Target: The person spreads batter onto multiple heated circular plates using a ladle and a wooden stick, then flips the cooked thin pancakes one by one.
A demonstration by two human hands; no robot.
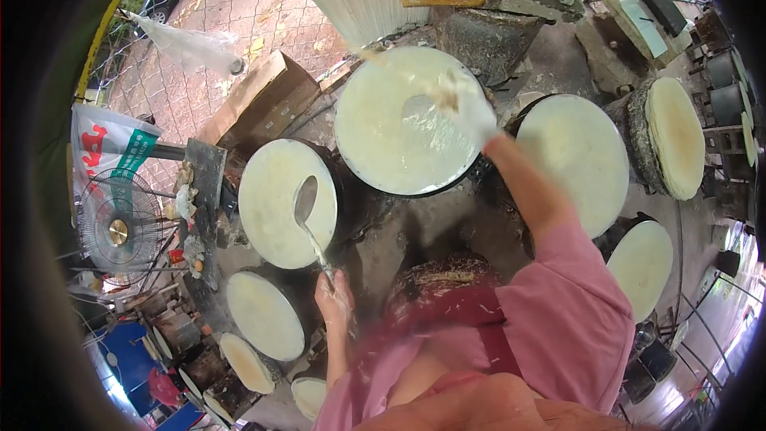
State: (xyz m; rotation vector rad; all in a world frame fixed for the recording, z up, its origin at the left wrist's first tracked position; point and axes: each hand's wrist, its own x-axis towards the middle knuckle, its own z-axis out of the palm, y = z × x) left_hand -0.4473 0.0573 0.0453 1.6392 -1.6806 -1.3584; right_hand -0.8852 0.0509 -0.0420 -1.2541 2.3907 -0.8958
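Observation:
My left hand [335, 296], smeared with white batter, grips the handle of a metal spatula [307, 199] with an oval blade. The blade hangs over or rests on the pale round sheet on the left griddle [281, 221]; contact cannot be told. My right hand [488, 131] is a blur at the right rim of the middle griddle [383, 131]. A whitish, dough-like mass [470, 111] covers or fills this hand, with blurred streaks reaching to the upper left. The middle griddle's surface is pale, with a wet, shiny patch and a grey oval spot.
More round griddles with pale sheets stand to the right [577, 161], lower right [641, 269] and lower left [265, 315]. At far right is a stack of round sheets [676, 137]. A cardboard box [263, 102], wire fence [269, 6] and fan [118, 230] are on the left.

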